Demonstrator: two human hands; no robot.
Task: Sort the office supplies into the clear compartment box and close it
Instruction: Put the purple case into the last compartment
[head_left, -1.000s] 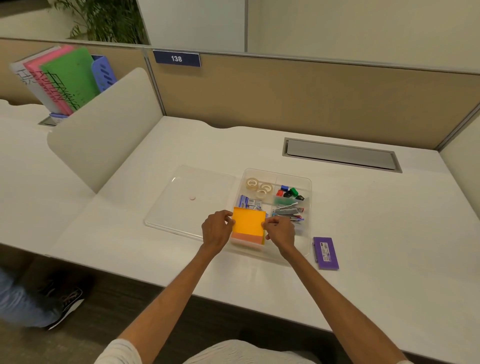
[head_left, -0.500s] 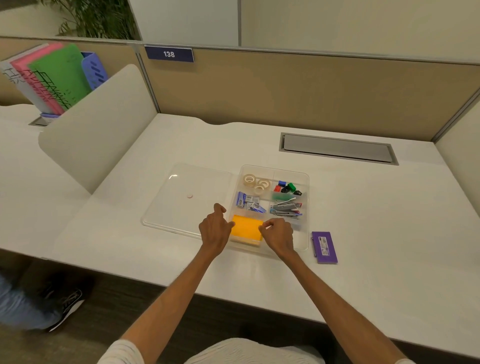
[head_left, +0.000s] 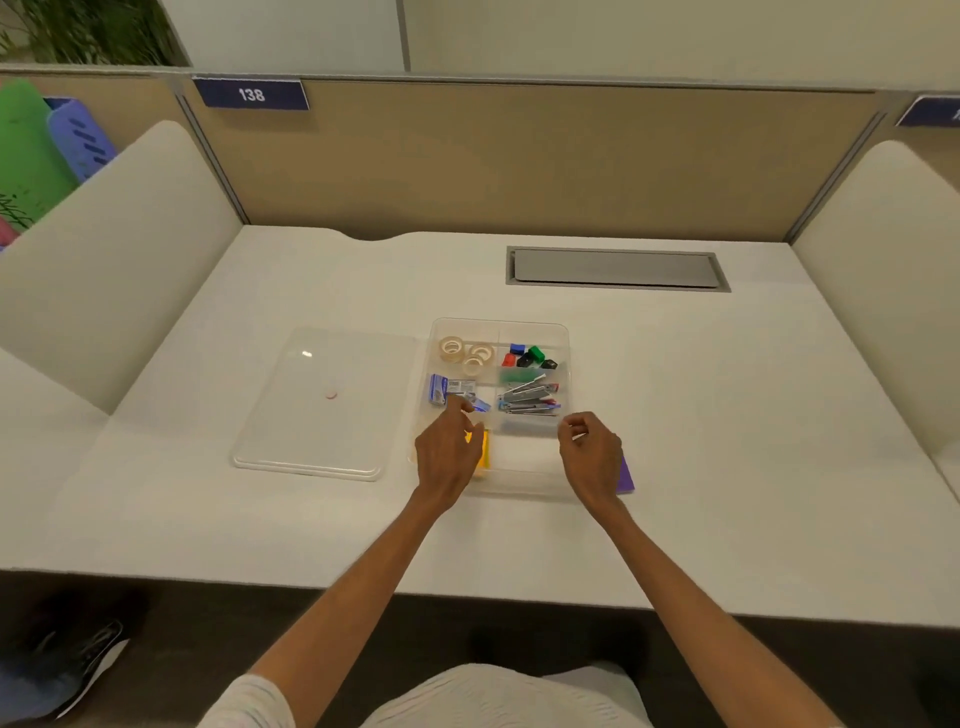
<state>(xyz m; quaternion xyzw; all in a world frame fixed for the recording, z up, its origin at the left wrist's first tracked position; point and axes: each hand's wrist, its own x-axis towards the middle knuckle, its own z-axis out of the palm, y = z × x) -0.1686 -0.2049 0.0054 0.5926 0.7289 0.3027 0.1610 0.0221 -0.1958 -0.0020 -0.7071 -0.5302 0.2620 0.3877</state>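
— Are the hands holding anything?
— No. Left hand (head_left: 448, 451) hangs loose above the orange sticky notes (head_left: 483, 450); right hand (head_left: 590, 453), half curled, holds nothing.
— The compartment box (head_left: 566, 332)?
— Open on the bench (head_left: 727, 441), lid (head_left: 311, 415) lying just left.

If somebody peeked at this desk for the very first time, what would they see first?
Probably the clear box in the middle of the white desk, full of bright bits: tape rolls at the back left and colourful clips at the back right. Two bare hands hover at its near edge, the left hand partly covering an orange pad. The clear lid lies flat to the box's left.
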